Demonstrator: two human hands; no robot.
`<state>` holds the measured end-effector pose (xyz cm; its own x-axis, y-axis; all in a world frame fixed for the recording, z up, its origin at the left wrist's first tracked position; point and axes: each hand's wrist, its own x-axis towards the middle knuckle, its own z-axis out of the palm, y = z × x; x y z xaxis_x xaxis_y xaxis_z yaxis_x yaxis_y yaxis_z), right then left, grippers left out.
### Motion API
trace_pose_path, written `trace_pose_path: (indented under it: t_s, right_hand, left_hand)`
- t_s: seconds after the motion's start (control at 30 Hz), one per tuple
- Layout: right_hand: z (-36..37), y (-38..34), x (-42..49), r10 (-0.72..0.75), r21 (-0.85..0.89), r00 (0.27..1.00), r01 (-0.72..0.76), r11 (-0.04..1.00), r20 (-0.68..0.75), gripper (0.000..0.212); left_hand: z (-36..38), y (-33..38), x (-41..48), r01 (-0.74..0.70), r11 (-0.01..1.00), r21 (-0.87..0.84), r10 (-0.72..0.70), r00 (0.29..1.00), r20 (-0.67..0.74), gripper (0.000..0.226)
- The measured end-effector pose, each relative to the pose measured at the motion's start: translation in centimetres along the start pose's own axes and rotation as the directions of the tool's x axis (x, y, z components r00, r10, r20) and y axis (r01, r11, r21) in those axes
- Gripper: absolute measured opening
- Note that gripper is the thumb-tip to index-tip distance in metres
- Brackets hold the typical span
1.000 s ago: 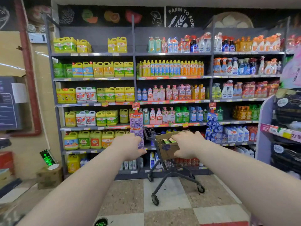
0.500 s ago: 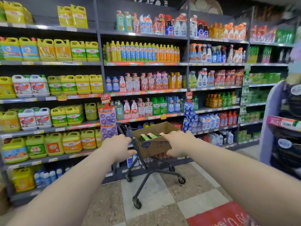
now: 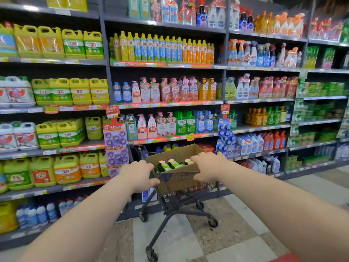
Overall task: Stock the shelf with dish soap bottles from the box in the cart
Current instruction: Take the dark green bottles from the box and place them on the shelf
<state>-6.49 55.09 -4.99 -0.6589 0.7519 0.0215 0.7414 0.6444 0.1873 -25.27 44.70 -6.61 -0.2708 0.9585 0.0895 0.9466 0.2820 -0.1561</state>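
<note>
Item: green dish soap bottles [image 3: 171, 165], lying flat in cardboard box [image 3: 176, 179], frame centre, between my left hand [image 3: 138, 173] and right hand [image 3: 207, 167]; both clasp the cart handle [image 3: 177, 173]; right nearer.

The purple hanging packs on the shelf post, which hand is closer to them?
Left. The left hand grips the cart handle just right of and below the purple hanging packs. The right hand is farther right, past the cardboard box.
</note>
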Motion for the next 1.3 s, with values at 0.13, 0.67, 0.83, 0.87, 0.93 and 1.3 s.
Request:
trace_pose_path:
  t_s: [0.13,0.67,0.83,0.87,0.93,1.3]
  right_hand:
    - [0.5,4.5,6.3,-0.02,-0.008,1.0,0.02,1.0,0.019,0.059]
    - [6.6,15.0,27.2,0.019,0.014,0.995,-0.021,1.0,0.095,0.067]
    - [7.7,16.0,35.7,0.012,0.028,0.995,-0.015,0.999,0.102,0.066]
    - [8.1,16.0,37.3,0.004,0.029,0.995,-0.007,1.0,0.103,0.064]
    - [9.2,16.1,40.4,-0.012,0.044,0.995,0.008,0.999,0.103,0.059]
    - [14.1,21.5,55.8,-0.111,0.07,0.977,0.099,0.993,0.182,0.065]
  left_hand:
    - [0.4,1.5,7.4,0.021,0.999,-0.028,-0.021,1.0,0.008,0.056]
    - [7.3,2.0,31.2,0.011,0.998,-0.055,-0.006,0.996,0.086,0.057]
    - [10.2,-0.8,39.8,0.019,0.998,-0.058,-0.01,0.99,0.138,0.059]
    - [10.7,-1.3,41.4,0.02,0.998,-0.059,-0.011,0.99,0.142,0.059]
    - [11.7,-2.0,44.8,0.011,0.998,-0.061,-0.003,0.99,0.138,0.059]
    - [17.0,-0.6,59.9,0.034,0.992,-0.121,-0.012,0.984,0.176,0.058]
